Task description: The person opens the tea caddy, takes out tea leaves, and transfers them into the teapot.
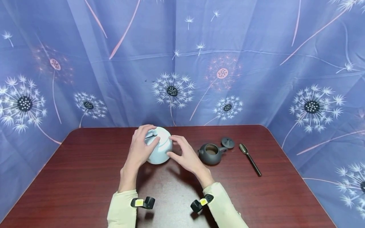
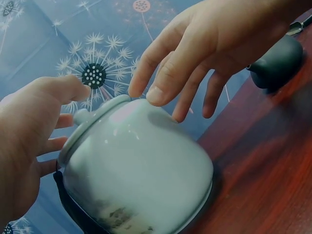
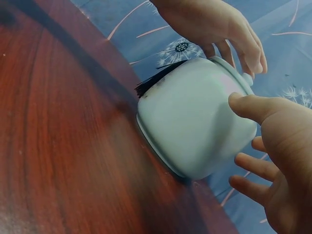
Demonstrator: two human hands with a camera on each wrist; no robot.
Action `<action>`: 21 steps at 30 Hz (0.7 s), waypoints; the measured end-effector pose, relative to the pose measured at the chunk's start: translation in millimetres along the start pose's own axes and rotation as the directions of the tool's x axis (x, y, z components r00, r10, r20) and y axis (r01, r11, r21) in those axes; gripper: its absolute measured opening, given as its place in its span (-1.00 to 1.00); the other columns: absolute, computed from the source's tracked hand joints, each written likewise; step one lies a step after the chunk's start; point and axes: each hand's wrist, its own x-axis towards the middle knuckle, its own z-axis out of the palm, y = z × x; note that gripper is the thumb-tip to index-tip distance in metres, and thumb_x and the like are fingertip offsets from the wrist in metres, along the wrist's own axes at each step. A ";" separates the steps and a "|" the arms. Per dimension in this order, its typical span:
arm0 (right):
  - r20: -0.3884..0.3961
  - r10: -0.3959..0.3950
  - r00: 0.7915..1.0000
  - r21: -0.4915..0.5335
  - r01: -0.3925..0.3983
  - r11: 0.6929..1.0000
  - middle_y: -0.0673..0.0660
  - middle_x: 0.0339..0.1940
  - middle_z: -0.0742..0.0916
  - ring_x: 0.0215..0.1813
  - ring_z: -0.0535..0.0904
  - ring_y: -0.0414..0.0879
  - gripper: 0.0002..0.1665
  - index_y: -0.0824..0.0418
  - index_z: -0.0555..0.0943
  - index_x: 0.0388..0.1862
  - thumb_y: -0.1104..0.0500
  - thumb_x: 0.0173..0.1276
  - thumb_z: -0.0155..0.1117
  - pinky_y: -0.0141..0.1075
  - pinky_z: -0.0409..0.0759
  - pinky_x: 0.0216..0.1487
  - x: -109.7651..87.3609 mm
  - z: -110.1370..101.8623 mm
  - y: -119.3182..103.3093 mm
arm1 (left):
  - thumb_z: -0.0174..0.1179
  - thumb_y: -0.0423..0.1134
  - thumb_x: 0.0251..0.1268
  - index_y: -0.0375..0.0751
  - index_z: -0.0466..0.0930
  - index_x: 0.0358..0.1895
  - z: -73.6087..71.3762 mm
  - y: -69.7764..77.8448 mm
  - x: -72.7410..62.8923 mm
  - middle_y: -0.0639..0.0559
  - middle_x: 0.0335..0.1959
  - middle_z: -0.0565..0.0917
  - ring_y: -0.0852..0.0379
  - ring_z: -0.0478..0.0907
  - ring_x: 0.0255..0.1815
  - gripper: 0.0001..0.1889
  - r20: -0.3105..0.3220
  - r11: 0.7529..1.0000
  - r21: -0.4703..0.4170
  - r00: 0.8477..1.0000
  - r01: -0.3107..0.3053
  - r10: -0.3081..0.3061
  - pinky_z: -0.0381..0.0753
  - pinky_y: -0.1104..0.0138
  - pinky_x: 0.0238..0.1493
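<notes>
Near the desk's back edge (image 1: 99, 129), we have the white pot (image 1: 161, 152). Our left hand (image 1: 139, 149) is loose by its lid (image 1: 163, 134); our right hand (image 1: 187, 155) is loose by its right side.

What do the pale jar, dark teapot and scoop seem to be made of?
Pale jar: probably glazed ceramic, as glossy highlights show on its smooth wall. Dark teapot: perhaps unglazed clay, since its surface looks dull. Scoop: the bowl seems metal, with a brassy shine; the dark handle could be wood or plastic.
</notes>
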 end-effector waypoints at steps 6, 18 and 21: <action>0.002 -0.008 1.000 0.007 0.008 1.000 0.09 0.39 0.45 0.28 0.55 0.00 -0.30 0.12 0.39 0.41 0.09 0.33 0.40 0.04 0.50 0.30 0.2 3.0 2.5 | 0.32 -0.06 0.26 -0.04 0.53 0.23 1.0 -4.2 -1.5 -0.01 0.27 0.50 -0.09 0.35 0.26 -0.52 0.077 0.998 0.046 0.996 0.044 -0.047 0.26 0.00 0.28; -0.029 0.079 0.996 0.090 -0.076 0.993 0.04 0.39 0.45 0.33 0.53 0.08 -0.28 -0.02 0.36 0.42 0.07 0.33 0.41 0.06 0.59 0.16 -2.5 13.7 3.3 | 0.36 0.21 0.14 0.14 0.36 0.41 4.2 -13.3 -4.8 0.04 0.52 0.27 -0.07 0.02 0.57 -0.24 0.206 0.988 0.099 0.969 0.117 -0.135 0.17 -0.18 0.40; -0.035 0.098 0.995 0.086 -0.095 0.992 0.02 0.41 0.43 0.33 0.53 0.01 -0.28 -0.03 0.35 0.43 0.07 0.34 0.40 0.04 0.61 0.09 -2.3 16.4 2.8 | 0.37 0.22 0.11 0.15 0.33 0.43 5.2 -13.7 -4.2 0.02 0.54 0.24 -0.08 -0.01 0.57 -0.21 0.217 0.986 0.119 0.966 0.119 -0.142 0.13 -0.20 0.41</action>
